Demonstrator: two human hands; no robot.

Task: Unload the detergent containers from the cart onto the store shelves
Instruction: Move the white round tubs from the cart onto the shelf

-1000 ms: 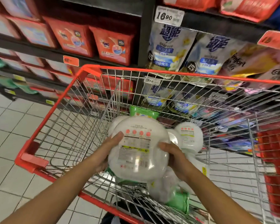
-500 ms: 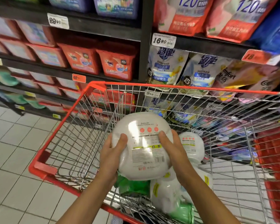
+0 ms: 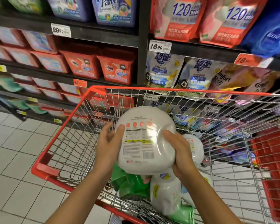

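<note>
The white rounded plastic detergent container (image 3: 145, 139) sits higher than a second ago. Then it lay low among the others in the basket. Now it is held above them, over the near middle of the red-framed wire shopping cart (image 3: 184, 90). The view has tipped up too, so an upper row of goods has come into sight.

The left hand (image 3: 109, 143) and the right hand (image 3: 181, 154) clasp the container's two sides. Each grip is closed on it, with the thumb on the label face and the fingers behind.

The container's back label faces the camera and reads upright with a slight tilt. A row of four orange-red dots marks the end toward the black store shelves (image 3: 103, 36), and a barcode sits at the end nearer the person. The fine print is too small to read.

More white containers (image 3: 166, 194) and green packs (image 3: 129, 183) lie in the cart beneath it.

White price tags on the shelf edges read "89.90" (image 3: 61, 30) and "16.90" (image 3: 159, 46). Red boxes are marked "OMO" (image 3: 117, 70), red pouches show "120" (image 3: 179, 18), and white-and-blue pouches carry "超能" (image 3: 164, 70).
</note>
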